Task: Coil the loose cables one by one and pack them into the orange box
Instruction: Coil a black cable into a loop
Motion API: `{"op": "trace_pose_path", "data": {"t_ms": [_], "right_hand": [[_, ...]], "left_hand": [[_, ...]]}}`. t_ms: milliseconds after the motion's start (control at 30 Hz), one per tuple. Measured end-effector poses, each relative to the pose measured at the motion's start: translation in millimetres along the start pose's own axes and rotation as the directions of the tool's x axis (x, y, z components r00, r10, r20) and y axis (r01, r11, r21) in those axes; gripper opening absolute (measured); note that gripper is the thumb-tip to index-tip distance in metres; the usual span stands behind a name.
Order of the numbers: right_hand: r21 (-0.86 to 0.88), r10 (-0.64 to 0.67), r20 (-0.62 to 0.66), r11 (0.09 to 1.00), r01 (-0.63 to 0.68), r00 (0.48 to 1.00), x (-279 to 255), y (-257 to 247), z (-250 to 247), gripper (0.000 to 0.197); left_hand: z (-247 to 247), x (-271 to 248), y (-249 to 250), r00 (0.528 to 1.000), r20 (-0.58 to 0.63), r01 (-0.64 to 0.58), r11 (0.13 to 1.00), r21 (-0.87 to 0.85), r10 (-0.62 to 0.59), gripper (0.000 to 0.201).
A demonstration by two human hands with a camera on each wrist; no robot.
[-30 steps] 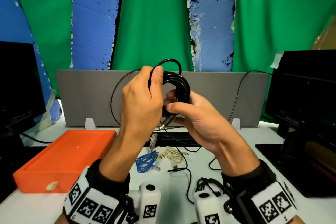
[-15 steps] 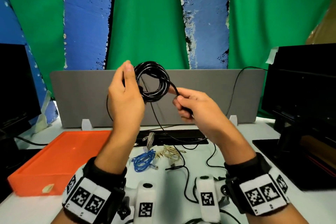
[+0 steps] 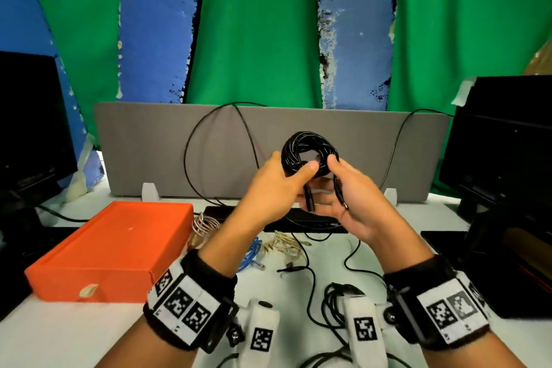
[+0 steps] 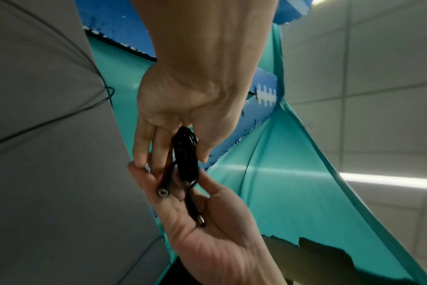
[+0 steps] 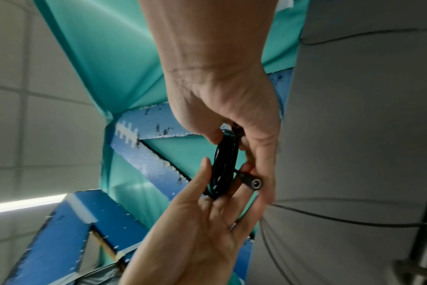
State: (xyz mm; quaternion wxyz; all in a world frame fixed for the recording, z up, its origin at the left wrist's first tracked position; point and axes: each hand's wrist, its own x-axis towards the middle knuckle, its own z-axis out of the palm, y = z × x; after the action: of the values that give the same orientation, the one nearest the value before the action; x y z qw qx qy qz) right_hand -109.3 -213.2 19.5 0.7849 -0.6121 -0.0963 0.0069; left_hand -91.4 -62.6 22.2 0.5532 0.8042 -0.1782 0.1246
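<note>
A black cable wound into a tight coil is held up in front of the grey divider. My left hand pinches its left side, thumb on the front. My right hand pinches the right side, and the two plug ends hang down over its palm. The left wrist view shows the coil edge-on between my left hand and right hand. In the right wrist view the coil sits between my right hand and left hand. The orange box lies on the table at the left.
Loose on the table lie a silver braided cable, a blue cable, a beige cable and black cables. A thin black wire loops over the grey divider. Dark monitors stand left and right.
The loose tail that my right hand held has gone into the coil. The coil has come lower and to the right, and both hands now hold it.
</note>
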Motion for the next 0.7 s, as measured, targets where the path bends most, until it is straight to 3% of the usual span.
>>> {"op": "trace_pose_path", "data": {"t_ms": [67, 133, 233, 300, 367, 433, 467, 600, 700], "right_hand": [[-0.017, 0.081, -0.026, 0.997, -0.082, 0.996, 1.0, 4.6, -14.7, 0.040], [-0.087, 0.117, -0.061, 0.989, -0.122, 0.991, 3.2, 5.3, -31.4, 0.041], [-0.204, 0.119, -0.128, 0.968, -0.144, 0.985, 9.0, -1.4, -53.3, 0.038], [-0.270, 0.113, -0.175, 0.950, -0.158, 0.978, 14.0, -9.2, -66.0, 0.036], [-0.335, 0.122, -0.176, 0.926, -0.176, 0.977, 18.6, -16.2, -75.5, 0.034], [-0.402, 0.140, -0.159, 0.895, -0.193, 0.977, 22.3, -20.0, -81.3, 0.033], [-0.436, 0.147, -0.151, 0.878, -0.199, 0.978, 23.5, -20.6, -82.4, 0.033], [-0.506, 0.187, -0.124, 0.833, -0.224, 0.975, 24.0, -15.8, -82.2, 0.034], [-0.547, 0.259, -0.097, 0.793, -0.269, 0.961, 24.0, -8.4, -82.7, 0.034]], "left_hand": [[1.8, -2.2, 1.0, 0.999, 0.020, -0.034, 0.953, 0.300, 0.030, 0.043], [3.3, -4.8, -1.5, 0.998, 0.063, -0.049, 0.834, 0.550, 0.017, 0.049], [11.0, -10.9, -8.3, 0.961, 0.255, -0.115, 0.683, 0.721, -0.107, 0.056], [24.5, -17.6, -15.0, 0.865, 0.457, -0.249, 0.613, 0.750, -0.208, 0.056], [42.2, -29.8, -20.1, 0.711, 0.629, -0.396, 0.562, 0.726, -0.312, 0.060], [60.2, -47.0, -24.3, 0.566, 0.716, -0.479, 0.544, 0.689, -0.408, 0.065], [68.2, -55.3, -27.0, 0.519, 0.739, -0.496, 0.552, 0.670, -0.430, 0.066], [85.6, -76.2, -31.9, 0.426, 0.843, -0.517, 0.676, 0.525, -0.329, 0.068], [87.0, -76.6, -32.9, 0.311, 0.923, -0.503, 0.784, 0.364, -0.229, 0.054]]}}
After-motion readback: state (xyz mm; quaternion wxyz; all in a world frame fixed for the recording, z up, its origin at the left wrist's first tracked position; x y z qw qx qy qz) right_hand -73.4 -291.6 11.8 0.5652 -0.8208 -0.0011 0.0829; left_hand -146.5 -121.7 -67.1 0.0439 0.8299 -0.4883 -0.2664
